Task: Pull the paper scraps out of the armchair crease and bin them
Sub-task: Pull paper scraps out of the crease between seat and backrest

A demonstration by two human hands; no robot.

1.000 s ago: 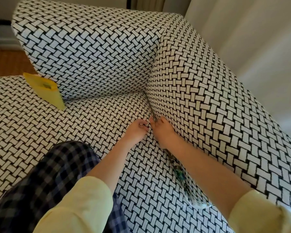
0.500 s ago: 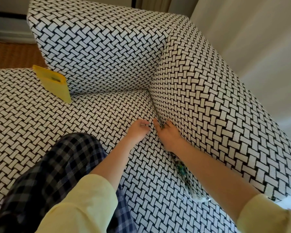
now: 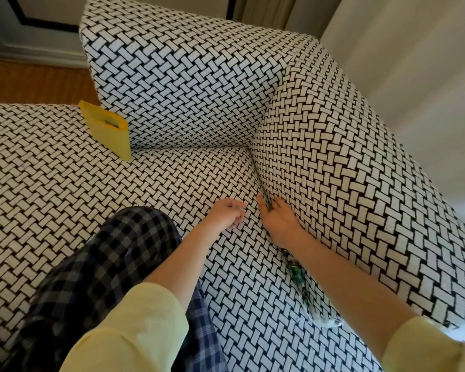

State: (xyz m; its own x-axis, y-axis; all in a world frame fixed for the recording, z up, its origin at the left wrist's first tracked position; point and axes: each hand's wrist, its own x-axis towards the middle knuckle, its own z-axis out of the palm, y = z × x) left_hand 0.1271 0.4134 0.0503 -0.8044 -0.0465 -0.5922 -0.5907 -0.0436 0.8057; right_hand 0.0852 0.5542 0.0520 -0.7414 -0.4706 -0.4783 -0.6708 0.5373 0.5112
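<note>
Drawn slightly apart from my right hand (image 3: pixel 278 222), my left hand (image 3: pixel 227 214) rests loosely curled on the seat cushion (image 3: pixel 172 181). The right digs into the armchair crease (image 3: pixel 256 171). I cannot tell what either grips. Paper scraps (image 3: pixel 296 272) sit wedged there, under my right forearm.

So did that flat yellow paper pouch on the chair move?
No. The flat yellow paper pouch still leans at the left end of the black-and-white woven back cushion, just as before; only the camera's view shifted.

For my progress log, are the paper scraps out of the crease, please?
In: colourful paper scraps lie wedged in the woven armchair's crease.
</note>
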